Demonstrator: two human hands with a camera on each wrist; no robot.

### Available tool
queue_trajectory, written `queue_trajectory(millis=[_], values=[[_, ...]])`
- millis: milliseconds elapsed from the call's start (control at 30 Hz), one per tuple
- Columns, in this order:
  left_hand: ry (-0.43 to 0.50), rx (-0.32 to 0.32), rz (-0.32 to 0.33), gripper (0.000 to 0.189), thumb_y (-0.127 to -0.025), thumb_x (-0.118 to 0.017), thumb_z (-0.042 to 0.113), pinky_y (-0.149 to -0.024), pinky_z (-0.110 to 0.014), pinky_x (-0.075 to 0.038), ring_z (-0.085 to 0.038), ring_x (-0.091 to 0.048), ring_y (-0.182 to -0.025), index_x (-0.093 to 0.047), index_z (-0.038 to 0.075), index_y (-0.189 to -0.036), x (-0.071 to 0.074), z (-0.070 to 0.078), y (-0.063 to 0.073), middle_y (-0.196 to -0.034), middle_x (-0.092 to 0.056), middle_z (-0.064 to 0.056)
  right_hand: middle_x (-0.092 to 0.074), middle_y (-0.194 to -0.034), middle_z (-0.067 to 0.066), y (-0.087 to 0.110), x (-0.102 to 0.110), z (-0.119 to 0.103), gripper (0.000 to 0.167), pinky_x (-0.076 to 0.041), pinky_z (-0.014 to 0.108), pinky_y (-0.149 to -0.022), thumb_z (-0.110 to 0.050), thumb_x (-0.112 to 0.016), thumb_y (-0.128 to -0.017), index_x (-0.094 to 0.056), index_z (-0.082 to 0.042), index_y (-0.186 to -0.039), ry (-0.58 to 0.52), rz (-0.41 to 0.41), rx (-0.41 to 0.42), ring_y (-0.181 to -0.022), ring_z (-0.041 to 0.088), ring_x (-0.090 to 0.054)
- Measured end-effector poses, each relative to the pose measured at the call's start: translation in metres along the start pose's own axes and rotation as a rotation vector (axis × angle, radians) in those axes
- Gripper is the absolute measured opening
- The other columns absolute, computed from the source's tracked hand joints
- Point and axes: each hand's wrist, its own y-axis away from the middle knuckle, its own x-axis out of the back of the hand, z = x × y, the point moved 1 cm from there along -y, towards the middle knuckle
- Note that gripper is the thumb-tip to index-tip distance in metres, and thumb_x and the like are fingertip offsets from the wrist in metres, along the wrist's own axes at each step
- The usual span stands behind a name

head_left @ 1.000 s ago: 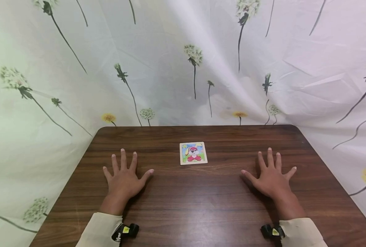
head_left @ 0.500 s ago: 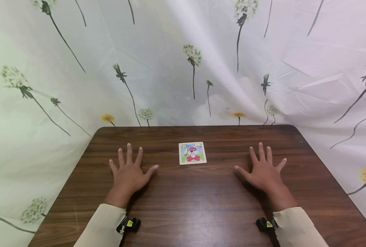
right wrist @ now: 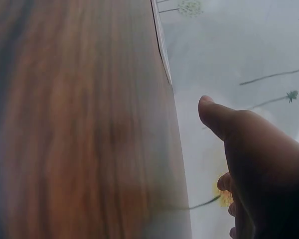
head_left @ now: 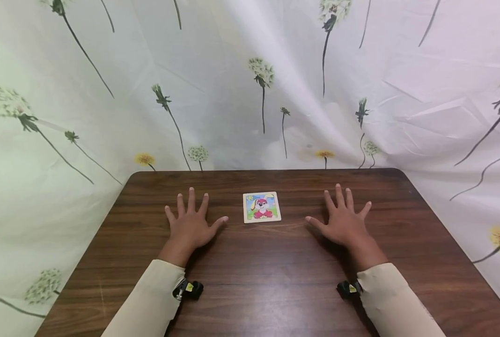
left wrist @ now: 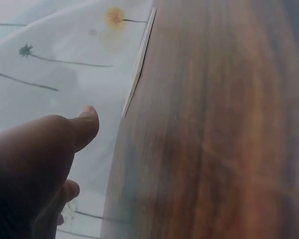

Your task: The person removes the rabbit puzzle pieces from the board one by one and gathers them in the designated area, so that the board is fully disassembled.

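Observation:
A small square picture puzzle [head_left: 261,207] with a red-and-white cartoon rabbit and a pale border lies flat near the back of the table, between both hands. To its left is my left hand [head_left: 191,228], palm down with fingers spread and the thumb pointing toward it. On the other side my right hand [head_left: 343,223] is spread the same way, its thumb also angled inward. Neither hand holds or touches the puzzle. In the left wrist view the puzzle [left wrist: 139,64] appears edge-on beyond the thumb; the right wrist view shows the puzzle's edge [right wrist: 162,47] too.
The dark wood-grain table [head_left: 258,281] has rounded back corners. Behind and beside it hangs a pale cloth [head_left: 224,93] printed with dandelions. Each sleeve cuff carries a black strap with a small wrist camera [head_left: 194,289].
Both hands have moved forward and inward, closer to the puzzle, with fingers still spread. The puzzle stays in place on the table; the head view has shifted slightly.

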Motion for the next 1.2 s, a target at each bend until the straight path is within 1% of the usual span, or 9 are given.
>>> queue_trajectory(millis=[100, 233, 333, 467, 600, 700, 867, 1033, 1200], values=[[-0.014, -0.02, -0.004, 0.102, -0.102, -0.049, 0.081, -0.124, -0.087, 0.004, -0.058, 0.004, -0.168, -0.022, 0.016, -0.177, 0.0, 0.005, -0.006, -0.184, 0.003, -0.025, 0.003, -0.185, 0.021, -0.007, 0.001, -0.008, 0.116, 0.017, 0.093, -0.114, -0.093, -0.046, -0.094, -0.02, -0.015, -0.177, -0.01, -0.008, 0.022, -0.17, 0.053, 0.003], [-0.006, -0.057, -0.018, 0.104, -0.101, -0.049, 0.082, -0.125, -0.087, 0.004, -0.058, 0.001, -0.168, -0.022, 0.017, -0.177, -0.003, 0.013, -0.013, -0.184, 0.002, -0.024, 0.004, -0.186, 0.019, -0.016, -0.001, -0.018, 0.112, 0.016, 0.091, -0.116, -0.088, -0.05, -0.096, -0.021, -0.016, -0.177, -0.015, -0.011, 0.052, -0.17, 0.052, 0.001], [-0.002, -0.074, -0.047, 0.105, -0.1, -0.051, 0.083, -0.125, -0.086, 0.005, -0.057, -0.001, -0.169, -0.02, 0.018, -0.177, -0.006, 0.018, -0.017, -0.184, 0.002, -0.023, 0.002, -0.186, 0.018, -0.025, -0.004, -0.028, 0.11, 0.014, 0.09, -0.119, -0.085, -0.053, -0.097, -0.022, -0.016, -0.177, -0.016, -0.012, 0.082, -0.171, 0.05, 0.001], [-0.016, -0.098, -0.072, 0.105, -0.099, -0.051, 0.084, -0.125, -0.086, 0.004, -0.057, -0.004, -0.169, -0.021, 0.02, -0.177, -0.011, 0.02, -0.024, -0.185, 0.0, -0.022, -0.001, -0.186, 0.018, -0.038, -0.009, -0.041, 0.111, 0.012, 0.089, -0.12, -0.086, -0.053, -0.096, -0.023, -0.016, -0.177, -0.026, -0.015, 0.135, -0.171, 0.049, -0.001], [-0.015, -0.142, -0.091, 0.103, -0.1, -0.05, 0.083, -0.125, -0.087, 0.003, -0.056, -0.005, -0.169, -0.02, 0.022, -0.178, -0.015, 0.022, -0.035, -0.185, 0.0, -0.021, -0.003, -0.186, 0.017, -0.049, -0.012, -0.05, 0.108, 0.012, 0.088, -0.121, -0.083, -0.054, -0.097, -0.023, -0.016, -0.177, -0.041, -0.018, 0.169, -0.172, 0.047, -0.002], [0.01, -0.17, -0.141, 0.102, -0.101, -0.051, 0.082, -0.126, -0.085, 0.003, -0.055, -0.003, -0.169, -0.018, 0.024, -0.178, -0.016, 0.024, -0.04, -0.185, 0.002, -0.019, -0.005, -0.186, 0.017, -0.056, -0.015, -0.055, 0.105, 0.009, 0.088, -0.122, -0.08, -0.056, -0.099, -0.025, -0.016, -0.176, -0.057, -0.02, 0.193, -0.172, 0.047, -0.003], [0.087, -0.23, -0.218, 0.099, -0.102, -0.055, 0.076, -0.13, -0.08, 0.002, -0.052, 0.0, -0.17, -0.017, 0.024, -0.178, -0.018, 0.027, -0.041, -0.185, 0.0, -0.019, -0.008, -0.186, 0.015, -0.063, -0.019, -0.067, 0.098, 0.003, 0.088, -0.123, -0.074, -0.058, -0.101, -0.027, -0.018, -0.176, -0.087, -0.037, 0.252, -0.172, 0.045, -0.009], [0.14, -0.302, -0.236, 0.092, -0.107, -0.054, 0.068, -0.133, -0.076, 0.001, -0.05, 0.002, -0.171, -0.017, 0.023, -0.178, -0.023, 0.03, -0.047, -0.185, -0.001, -0.021, -0.012, -0.186, 0.013, -0.069, -0.025, -0.078, 0.09, -0.003, 0.087, -0.124, -0.067, -0.061, -0.104, -0.03, -0.021, -0.175, -0.149, -0.089, 0.341, -0.172, 0.041, -0.011], [0.177, -0.32, -0.271, 0.087, -0.109, -0.049, 0.067, -0.133, -0.076, 0.003, -0.049, 0.004, -0.171, -0.017, 0.024, -0.178, -0.031, 0.033, -0.055, -0.185, -0.001, -0.019, -0.015, -0.186, 0.009, -0.073, -0.032, -0.091, 0.082, -0.004, 0.084, -0.126, -0.059, -0.064, -0.106, -0.034, -0.022, -0.174, -0.23, -0.152, 0.41, -0.173, 0.036, -0.01]])
